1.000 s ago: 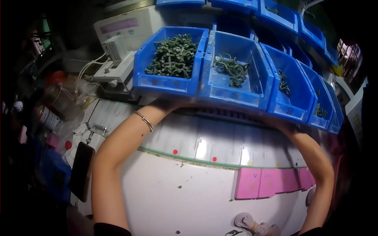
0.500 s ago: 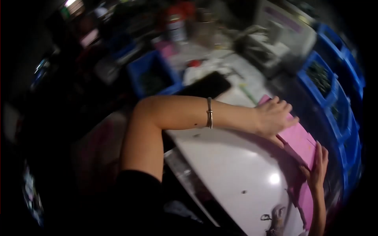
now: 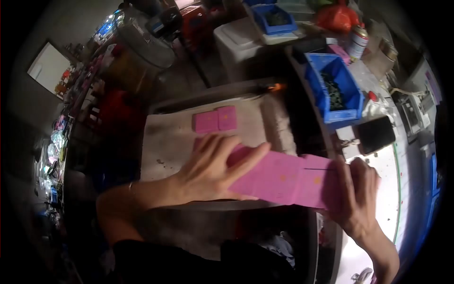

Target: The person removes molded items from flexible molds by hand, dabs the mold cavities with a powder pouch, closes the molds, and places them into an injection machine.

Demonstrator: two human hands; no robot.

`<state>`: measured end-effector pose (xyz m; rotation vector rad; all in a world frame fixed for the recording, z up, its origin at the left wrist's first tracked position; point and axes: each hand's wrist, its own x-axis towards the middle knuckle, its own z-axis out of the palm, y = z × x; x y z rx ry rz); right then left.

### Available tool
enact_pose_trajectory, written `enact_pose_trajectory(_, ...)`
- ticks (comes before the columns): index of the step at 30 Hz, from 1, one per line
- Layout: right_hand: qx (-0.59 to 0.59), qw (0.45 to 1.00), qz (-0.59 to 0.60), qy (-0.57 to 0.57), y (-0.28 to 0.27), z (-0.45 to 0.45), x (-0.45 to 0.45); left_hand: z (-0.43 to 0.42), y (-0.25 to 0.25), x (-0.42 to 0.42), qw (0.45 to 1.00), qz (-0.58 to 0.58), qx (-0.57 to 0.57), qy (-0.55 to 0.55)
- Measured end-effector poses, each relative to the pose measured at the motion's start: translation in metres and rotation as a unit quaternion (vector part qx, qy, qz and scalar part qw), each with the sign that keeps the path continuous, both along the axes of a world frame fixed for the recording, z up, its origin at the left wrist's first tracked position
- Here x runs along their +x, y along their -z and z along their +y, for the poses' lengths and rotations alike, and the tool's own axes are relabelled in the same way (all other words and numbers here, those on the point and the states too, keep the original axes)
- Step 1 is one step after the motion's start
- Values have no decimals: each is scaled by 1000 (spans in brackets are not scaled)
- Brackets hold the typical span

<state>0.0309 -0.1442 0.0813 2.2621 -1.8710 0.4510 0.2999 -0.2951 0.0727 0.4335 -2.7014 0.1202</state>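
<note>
Where the pink row [image 3: 279, 177] has gone: half a second ago it lay along the white worktop [image 3: 352, 251] under both hands; now it is held up between them, spanning from over the cream board [image 3: 161, 142] to the worktop's edge. The view has swung round, bringing the board into sight.
Cream board: pale and flat, under the left part of the row, with small dark specks on it.
Left hand [image 3: 215, 163]: clamped on the row's left end, back of the hand upward, digits over the upper face and along the lower edge.
Two pink slabs [image 3: 215, 119]: side by side on the board, just beyond the left hand, each with a faint yellowish mark.
Row's look: flat, matte pink slabs end to end, slightly stepped at the edges, with orange-yellow spots and a thin dark line near the right end.
Blue bin [image 3: 350, 104]: beyond the row's right end, dark green pieces inside.
Right hand [image 3: 357, 196]: clamped on the row's right end, fingers folded across it; its thumb cannot be made out.
Phone [image 3: 378, 135]: dark-screened, lying just beyond the right hand, near the bin.
</note>
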Motion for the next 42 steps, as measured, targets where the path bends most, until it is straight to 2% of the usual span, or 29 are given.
enact_pose_trajectory(5,20,990,10,-136,52,-80,59,-12,45,92,994,-28,38,-98)
enact_pose_trajectory(6,51,988,10,-148,66,-94,68,-17,57,104,991,-32,46,-119)
enact_pose_trajectory(8,41,985,9,-166,98,-123,83,-28,79,121,981,-62,77,-167)
enact_pose_trajectory(12,41,983,19,-177,151,-157,103,-55,122,142,984,-52,76,-155)
enact_pose_trajectory(16,51,985,2,-166,177,-174,111,-72,156,151,987,-46,70,-141)
enact_pose_trajectory(19,59,986,-7,-157,185,-181,111,-79,160,145,977,-95,73,-176)
enact_pose_trajectory(20,123,980,-45,-150,178,-179,111,-78,155,141,977,-76,99,-172)
enact_pose_trajectory(21,124,981,-47,-145,178,-176,112,-76,149,135,976,-57,124,-170)
enact_pose_trajectory(23,26,977,-141,-157,174,-172,112,-89,143,111,980,-21,130,-148)
enact_pose_trajectory(25,47,977,-161,-134,162,-154,106,-111,156,85,970,36,139,-195)
enact_pose_trajectory(27,30,971,-211,-110,154,-134,97,-129,159,62,964,14,158,-212)
enact_pose_trajectory(29,42,976,-193,-97,137,-104,83,-141,157,42,929,-106,186,-303)
enact_pose_trajectory(30,47,977,-184,-96,128,-86,75,-146,157,36,936,-147,129,-294)
enact_pose_trajectory(32,58,980,-179,-65,123,-44,57,-150,131,22,944,-173,167,-224)
enact_pose_trajectory(33,42,980,-187,-45,119,-24,51,-160,145,29,966,-114,134,-190)
enact_pose_trajectory(34,49,979,-195,-17,116,0,45,-155,132,23,955,-114,197,-188)
enact_pose_trajectory(36,37,976,-211,28,113,45,36,-161,142,30,949,-121,195,-218)
enact_pose_trajectory(37,23,978,-202,51,105,67,32,-171,152,35,941,-147,202,-230)
enact_pose_trajectory(38,1,976,-197,89,100,88,24,-197,182,57,953,-117,208,-187)
enact_pose_trajectory(39,-20,974,-193,117,95,108,14,-192,183,52,936,-126,236,-229)
enact_pose_trajectory(40,-56,969,-173,166,93,129,3,-188,168,47,914,-135,260,-279)
enact_pose_trajectory(42,-76,938,-155,300,78,172,-18,-175,146,28,921,-134,242,-275)
